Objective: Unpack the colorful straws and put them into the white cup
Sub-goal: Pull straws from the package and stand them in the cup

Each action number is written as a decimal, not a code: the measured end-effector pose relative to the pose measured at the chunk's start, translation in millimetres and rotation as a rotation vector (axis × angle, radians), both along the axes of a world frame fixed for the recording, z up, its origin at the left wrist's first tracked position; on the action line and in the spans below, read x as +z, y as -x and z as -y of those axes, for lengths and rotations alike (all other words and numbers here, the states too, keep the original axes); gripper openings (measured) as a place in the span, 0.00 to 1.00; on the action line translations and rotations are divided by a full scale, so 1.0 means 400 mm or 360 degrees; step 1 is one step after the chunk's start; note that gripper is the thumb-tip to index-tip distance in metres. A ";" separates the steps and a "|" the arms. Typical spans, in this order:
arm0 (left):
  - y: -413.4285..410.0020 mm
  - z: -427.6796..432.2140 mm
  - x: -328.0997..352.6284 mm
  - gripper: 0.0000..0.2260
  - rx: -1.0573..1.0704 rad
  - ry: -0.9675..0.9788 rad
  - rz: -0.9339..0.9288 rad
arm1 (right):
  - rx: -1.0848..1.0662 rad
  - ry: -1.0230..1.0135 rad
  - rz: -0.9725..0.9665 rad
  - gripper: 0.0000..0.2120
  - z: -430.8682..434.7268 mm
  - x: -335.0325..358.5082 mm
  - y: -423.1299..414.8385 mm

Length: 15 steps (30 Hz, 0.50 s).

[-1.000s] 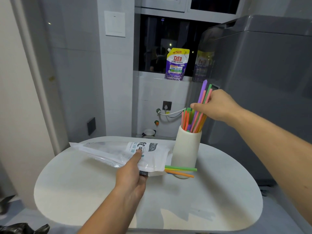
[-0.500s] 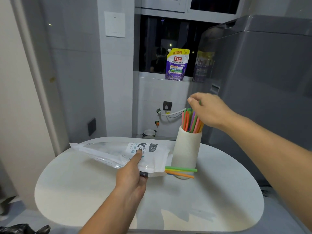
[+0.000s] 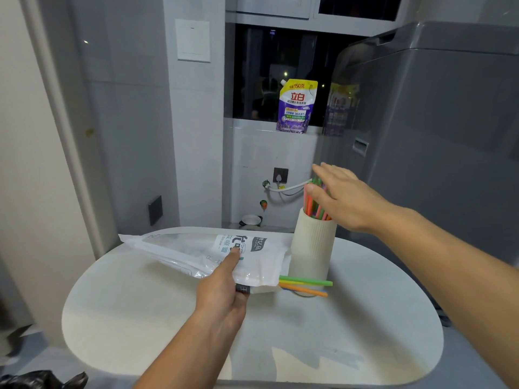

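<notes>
A ribbed white cup (image 3: 312,248) stands at the back of the oval white table (image 3: 365,318) and holds several colorful straws (image 3: 314,204). My right hand (image 3: 344,197) hovers flat over the straw tops, fingers spread, touching or nearly touching them. My left hand (image 3: 224,293) pinches the near edge of the clear straw bag (image 3: 202,252), which lies on the table left of the cup. A few loose straws (image 3: 304,284), green, yellow and orange, stick out of the bag's mouth in front of the cup.
A large grey appliance (image 3: 435,136) stands right behind the table. A purple detergent pouch (image 3: 297,106) sits on the window ledge. A hose and wall socket (image 3: 280,175) are on the wall behind the cup. A black bag (image 3: 39,380) lies at the lower left.
My right hand has let the bundle of straws drop into the cup and opened flat above them. My left hand and the bag have stayed put.
</notes>
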State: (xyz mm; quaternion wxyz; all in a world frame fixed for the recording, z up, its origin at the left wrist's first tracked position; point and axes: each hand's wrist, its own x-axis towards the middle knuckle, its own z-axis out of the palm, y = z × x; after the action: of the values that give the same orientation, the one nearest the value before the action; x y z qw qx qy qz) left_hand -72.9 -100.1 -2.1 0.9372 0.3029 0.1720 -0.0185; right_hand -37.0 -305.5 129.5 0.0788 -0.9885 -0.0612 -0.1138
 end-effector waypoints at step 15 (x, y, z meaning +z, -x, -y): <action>0.003 -0.022 0.042 0.13 0.0094 -0.0209 0.0231 | -0.0711 -0.2407 -0.0201 0.21 -0.159 -0.236 0.204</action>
State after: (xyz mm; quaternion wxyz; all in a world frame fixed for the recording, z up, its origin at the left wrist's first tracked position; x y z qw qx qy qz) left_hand -74.2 -91.1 14.9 0.9255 0.3589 0.1135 0.0425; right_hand -118.7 -241.7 34.9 0.7080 -0.6602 0.2374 -0.0813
